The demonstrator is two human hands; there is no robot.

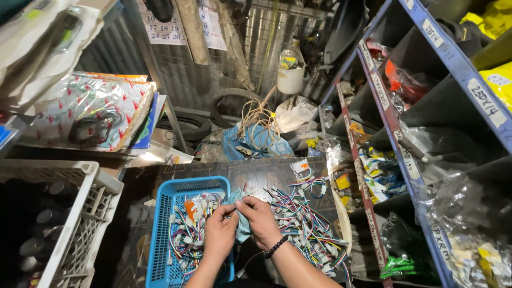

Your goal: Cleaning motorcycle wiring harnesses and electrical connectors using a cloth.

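Note:
My left hand (220, 233) and my right hand (261, 220) meet over the right rim of a blue plastic basket (160, 240). Both pinch a small white connector with coloured wires (233, 204) between the fingertips. A light blue cloth or bag (242, 226) lies under the hands. The basket holds several wire harnesses with white plugs (186, 229). A larger heap of the same multicoloured wire harnesses (306, 224) is spread on the dark board (256, 170) to the right of my hands. My right wrist wears a black bead bracelet (276, 247).
A white slatted crate (85, 213) with dark cylinders stands at the left. Blue metal shelving (426, 213) full of bagged parts fills the right. Behind the board lie old tyres (186, 125), a blue bag with coiled wire (258, 136) and a white bottle (290, 69).

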